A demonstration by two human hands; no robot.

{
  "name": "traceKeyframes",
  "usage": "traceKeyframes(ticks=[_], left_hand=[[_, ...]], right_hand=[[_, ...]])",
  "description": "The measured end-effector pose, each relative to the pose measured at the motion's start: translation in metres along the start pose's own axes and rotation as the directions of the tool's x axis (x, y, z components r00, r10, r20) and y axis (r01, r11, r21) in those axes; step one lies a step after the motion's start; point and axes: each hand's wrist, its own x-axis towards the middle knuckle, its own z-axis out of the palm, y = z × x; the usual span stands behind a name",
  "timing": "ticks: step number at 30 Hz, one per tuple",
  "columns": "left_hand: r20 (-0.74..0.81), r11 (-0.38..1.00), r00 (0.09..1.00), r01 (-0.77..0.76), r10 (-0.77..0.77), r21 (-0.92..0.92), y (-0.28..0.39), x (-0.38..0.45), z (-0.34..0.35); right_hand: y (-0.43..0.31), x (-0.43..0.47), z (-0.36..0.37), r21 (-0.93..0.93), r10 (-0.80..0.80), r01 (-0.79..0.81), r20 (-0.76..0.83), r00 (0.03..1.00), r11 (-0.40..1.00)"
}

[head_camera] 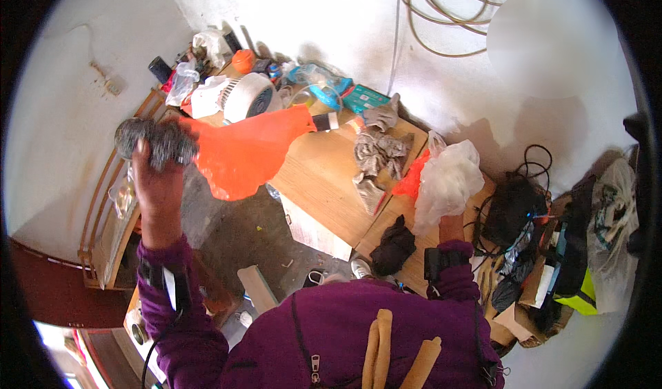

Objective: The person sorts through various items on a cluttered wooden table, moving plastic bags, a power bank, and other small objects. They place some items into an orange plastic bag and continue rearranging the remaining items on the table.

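My left hand (pixel 158 187), raised at the left, grips a dark, shiny bundle (pixel 155 140) that may be metal scouring pads; its thumb lies over it. An orange-red plastic bag (pixel 248 148) spreads from beside the bundle to the desk; whether that hand holds it too cannot be told. My right hand (pixel 452 224) is at a translucent white plastic bag (pixel 449 182) at the desk's right, which hides the fingers. A red plastic piece (pixel 412 176) shows beside this bag. Crumpled grey cloths or gloves (pixel 381 151) and a black cloth-like bundle (pixel 394 247) lie to its left.
On the wooden desk (pixel 320 182) a white fan (pixel 251 97), a teal box (pixel 364 98) and plastic bags stand near the wall. A wooden chair (pixel 111 234) is at the left. Black cables (pixel 538 167), bags and cardboard pieces (pixel 514 322) crowd the right side.
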Motion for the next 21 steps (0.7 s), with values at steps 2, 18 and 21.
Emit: traceKeyframes(ticks=[2,18,21], left_hand=[[-0.045,0.998,0.999,0.018,-0.021,-0.062,-0.030,0.028,0.006],[-0.296,0.828,0.901,0.416,-0.318,0.377,-0.113,-0.011,-0.025],[-0.350,0.828,0.907,0.375,-0.235,0.417,-0.089,-0.025,-0.027]], right_hand=[[0.002,-0.008,-0.021,0.005,0.018,-0.018,-0.047,0.999,1.000],[0.010,0.005,-0.036,0.015,0.060,-0.059,-0.069,0.996,0.998],[-0.005,0.035,-0.017,-0.002,0.010,-0.010,-0.031,0.999,1.000]])
